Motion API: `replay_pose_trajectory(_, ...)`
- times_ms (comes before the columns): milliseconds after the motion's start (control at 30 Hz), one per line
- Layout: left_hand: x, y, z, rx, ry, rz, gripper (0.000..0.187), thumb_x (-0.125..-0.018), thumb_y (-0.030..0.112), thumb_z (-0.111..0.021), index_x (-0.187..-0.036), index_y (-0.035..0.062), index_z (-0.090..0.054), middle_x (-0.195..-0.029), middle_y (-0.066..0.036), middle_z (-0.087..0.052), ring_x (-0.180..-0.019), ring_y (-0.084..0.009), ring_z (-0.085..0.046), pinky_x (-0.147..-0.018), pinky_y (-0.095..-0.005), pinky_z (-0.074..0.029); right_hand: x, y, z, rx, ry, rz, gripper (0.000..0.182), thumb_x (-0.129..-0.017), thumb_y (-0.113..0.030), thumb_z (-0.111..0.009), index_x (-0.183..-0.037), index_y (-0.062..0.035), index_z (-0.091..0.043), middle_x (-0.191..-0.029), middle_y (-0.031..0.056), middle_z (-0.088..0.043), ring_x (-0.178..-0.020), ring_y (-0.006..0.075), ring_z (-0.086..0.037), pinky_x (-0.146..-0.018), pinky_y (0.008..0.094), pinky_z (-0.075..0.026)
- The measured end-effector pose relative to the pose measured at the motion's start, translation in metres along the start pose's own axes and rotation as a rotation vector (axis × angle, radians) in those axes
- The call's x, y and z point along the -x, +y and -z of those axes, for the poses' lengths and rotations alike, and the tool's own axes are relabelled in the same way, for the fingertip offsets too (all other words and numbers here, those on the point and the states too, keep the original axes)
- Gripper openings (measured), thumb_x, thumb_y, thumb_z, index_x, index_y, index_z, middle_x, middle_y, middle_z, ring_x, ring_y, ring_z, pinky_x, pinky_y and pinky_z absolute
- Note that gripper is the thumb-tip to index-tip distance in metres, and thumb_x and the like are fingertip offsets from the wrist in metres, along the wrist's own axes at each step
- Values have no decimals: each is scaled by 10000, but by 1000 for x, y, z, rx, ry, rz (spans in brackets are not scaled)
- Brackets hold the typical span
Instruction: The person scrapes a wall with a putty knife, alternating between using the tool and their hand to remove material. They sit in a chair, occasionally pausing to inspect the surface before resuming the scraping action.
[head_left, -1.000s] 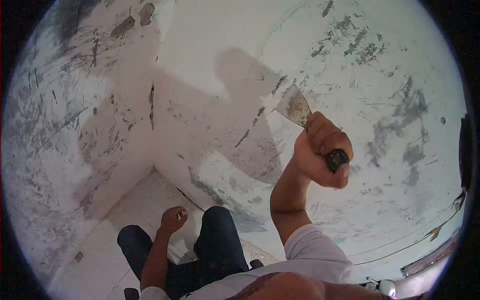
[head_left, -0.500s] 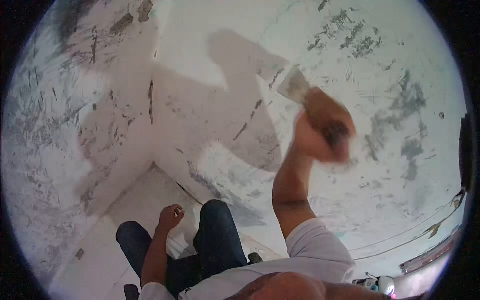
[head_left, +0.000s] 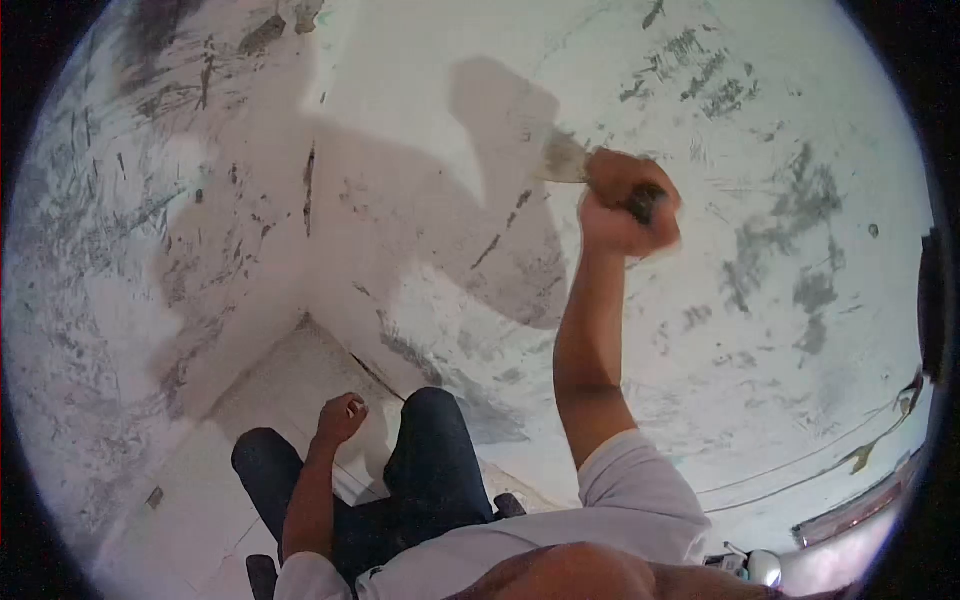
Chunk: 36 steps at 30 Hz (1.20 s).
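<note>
My right hand (head_left: 632,205) is wrapped round the dark handle of a putty knife. The broad blade of the putty knife (head_left: 563,157) points left against the patchy white wall (head_left: 430,200), just above a dark diagonal crack. My left hand (head_left: 342,417) hangs low near my knees with its fingers curled; whether something small is in it cannot be made out. Shadows of my arm and head fall across the wall.
Two walls meet in a corner above the pale floor (head_left: 270,390). My knees in dark trousers (head_left: 435,440) are close to the right wall. Thin cables (head_left: 790,487) run along the lower right, near a white object (head_left: 764,568).
My right hand has moved a little up and left with the putty knife, and its blade now points more directly left. My left hand has shifted slightly up.
</note>
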<state>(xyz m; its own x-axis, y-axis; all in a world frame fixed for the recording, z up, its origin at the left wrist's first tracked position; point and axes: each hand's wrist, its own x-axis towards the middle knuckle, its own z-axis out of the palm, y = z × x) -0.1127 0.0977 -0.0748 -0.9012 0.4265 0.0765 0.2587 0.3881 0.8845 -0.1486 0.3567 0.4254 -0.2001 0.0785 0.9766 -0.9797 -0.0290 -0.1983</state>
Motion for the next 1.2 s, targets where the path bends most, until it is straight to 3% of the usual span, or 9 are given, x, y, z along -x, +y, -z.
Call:
replay_pose_trajectory(67, -2, -3, 3, -40, -12, 40, 249, -807, 262, -702, -971, 77, -668, -746, -81, -668, -666, -245, -650, -657, -380, -513, 16, 4, 33, -84, -104, -49, 505, -826, -471, -526, -562, -43, -486, -488, 49, -378, -442, 150, -271, -442, 319, -278)
replay_pose_trajectory(133, 0, -16, -6, -3, -12, 1, 256, -802, 266, -709, -972, 79, -668, -751, -79, -671, -661, -243, -651, -661, -377, -514, 43, -21, 71, 398, 410, -341, 517, -819, -496, -547, -572, -43, -499, -487, 44, -392, -439, 156, -260, -444, 315, -252)
replay_pose_trajectory(167, 3, -18, -6, -2, -14, 13, 256, -802, 266, -709, -972, 79, -668, -751, -79, -671, -661, -243, -651, -661, -377, -514, 15, -45, 7, -30, -203, 301, 527, -819, -498, -556, -583, -29, -514, -483, 70, -427, -441, 170, -342, -451, 324, -322)
replay_pose_trajectory(200, 3, -16, -5, 3, -9, 9, 262, -803, 275, -709, -971, 79, -666, -748, -81, -668, -664, -243, -650, -661, -379, -514, 19, -11, 14, 85, 208, 202, 387, -769, -361, -477, -629, -1, -501, -521, 38, -380, -468, 153, -288, -475, 325, -230)
replay_pose_trajectory(267, 0, -12, -5, 11, -3, -14, 274, -803, 294, -709, -970, 81, -663, -741, -83, -664, -670, -243, -648, -662, -381, -514, 8, -23, -20, 251, -177, 152, 391, -769, -360, -463, -662, 10, -529, -539, 46, -397, -475, 157, -294, -477, 324, -223)
replay_pose_trajectory(633, -10, -12, -7, -12, -41, 8, 280, -807, 278, -710, -993, 75, -660, -770, -92, -675, -722, -260, -661, -686, -390, -521, 6, -40, -13, -11, 72, 197, 520, -766, -500, -533, -559, -37, -421, -473, 30, -345, -435, 157, -291, -472, 295, -173)
replay_pose_trajectory(800, 0, -11, -7, -103, -61, 19, 295, -808, 288, -709, -1002, 72, -656, -792, -100, -678, -725, -261, -656, -698, -394, -519, 7, -53, -14, 674, 39, 116, 398, -744, -402, -524, -575, -53, -437, -493, 12, -261, -479, 127, -189, -495, 302, -175)
replay_pose_trajectory(833, -8, -12, -6, -99, -45, 18, 295, -808, 288, -709, -1002, 72, -656, -792, -100, -678, -725, -261, -656, -698, -394, -519, 0, -54, -15, -164, -209, 268, 390, -734, -381, -512, -570, -37, -429, -484, 29, -288, -464, 128, -204, -486, 311, -175)
replay_pose_trajectory(1200, 0, -7, -3, -58, -69, -10, 304, -826, 293, -698, -1006, 52, -650, -778, -113, -676, -667, -247, -655, -660, -386, -521, -1, -44, -14, 79, -72, 143, 496, -753, -428, -600, -615, 20, -436, -541, 48, -391, -472, 159, -304, -472, 322, -231)
